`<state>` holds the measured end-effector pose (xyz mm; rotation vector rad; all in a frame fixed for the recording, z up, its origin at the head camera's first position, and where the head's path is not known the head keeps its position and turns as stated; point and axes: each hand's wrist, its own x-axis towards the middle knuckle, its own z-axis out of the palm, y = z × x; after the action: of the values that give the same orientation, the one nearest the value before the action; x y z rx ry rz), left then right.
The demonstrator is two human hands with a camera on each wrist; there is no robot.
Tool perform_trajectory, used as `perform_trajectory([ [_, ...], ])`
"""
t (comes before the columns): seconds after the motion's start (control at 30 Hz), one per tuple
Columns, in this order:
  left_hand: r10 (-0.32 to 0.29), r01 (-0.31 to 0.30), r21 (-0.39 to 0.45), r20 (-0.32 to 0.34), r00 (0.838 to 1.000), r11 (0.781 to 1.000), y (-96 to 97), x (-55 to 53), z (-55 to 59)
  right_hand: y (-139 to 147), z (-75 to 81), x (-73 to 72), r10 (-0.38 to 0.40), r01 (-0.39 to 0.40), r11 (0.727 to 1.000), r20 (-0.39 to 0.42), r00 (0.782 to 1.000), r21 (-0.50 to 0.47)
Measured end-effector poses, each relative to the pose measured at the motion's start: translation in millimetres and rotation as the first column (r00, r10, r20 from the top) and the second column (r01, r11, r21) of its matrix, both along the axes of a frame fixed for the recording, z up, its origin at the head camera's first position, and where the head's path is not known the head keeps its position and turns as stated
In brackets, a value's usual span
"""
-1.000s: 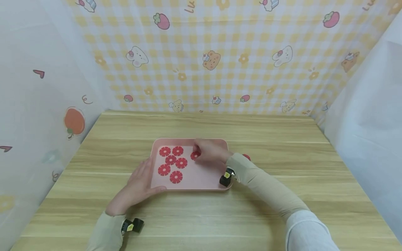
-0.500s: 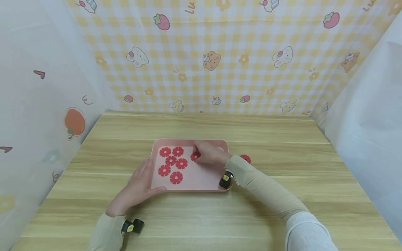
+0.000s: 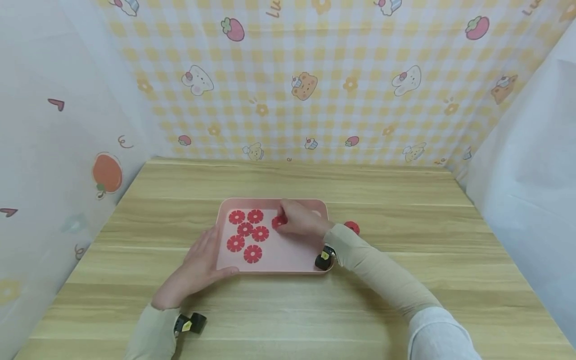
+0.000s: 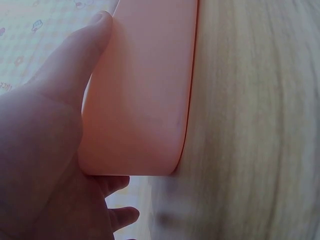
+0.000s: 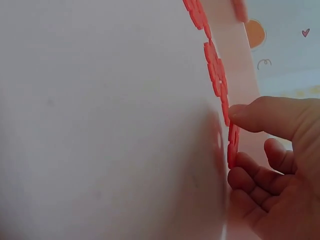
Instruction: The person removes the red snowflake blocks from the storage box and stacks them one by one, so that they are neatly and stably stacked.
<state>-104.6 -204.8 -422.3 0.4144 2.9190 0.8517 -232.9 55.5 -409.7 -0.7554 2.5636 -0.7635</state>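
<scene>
Fingers of the right hand (image 3: 300, 220) pinch one notched red plastic disc (image 3: 276, 222), low inside the shallow pink rectangular tray (image 3: 292, 257); contact with its floor unclear. Left hand (image 3: 196, 260): fingers straight along the tray's left side, thumb at near rim. Judged partway: six matching red discs (image 3: 256, 233) lie flat in the tray's left half, one in hand, at least one stray red disc (image 3: 352, 227) outside, right, partly hidden by the sleeve (image 3: 357, 250).

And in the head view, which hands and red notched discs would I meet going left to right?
Left hand, cluster of six red notched discs, pinched red disc, right hand, partly hidden red disc on the wood-grain tabletop.
</scene>
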Motion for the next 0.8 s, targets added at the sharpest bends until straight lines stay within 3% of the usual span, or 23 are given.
perform_trajectory([
  [0.37, 0.006, -0.006, -0.005, 0.012, 1.000, 1.000, 1.6, 0.5, 2.6, 7.6, 19.6, -0.2, -0.020, 0.020, 1.000, 0.003, 1.000, -0.020],
  [0.8, -0.006, 0.006, 0.009, -0.026, 1.000, 1.000, 2.6, -0.3, -2.1, 42.8, 35.9, -2.3, -0.029, 0.027, 0.999, -0.149, 0.988, -0.017],
])
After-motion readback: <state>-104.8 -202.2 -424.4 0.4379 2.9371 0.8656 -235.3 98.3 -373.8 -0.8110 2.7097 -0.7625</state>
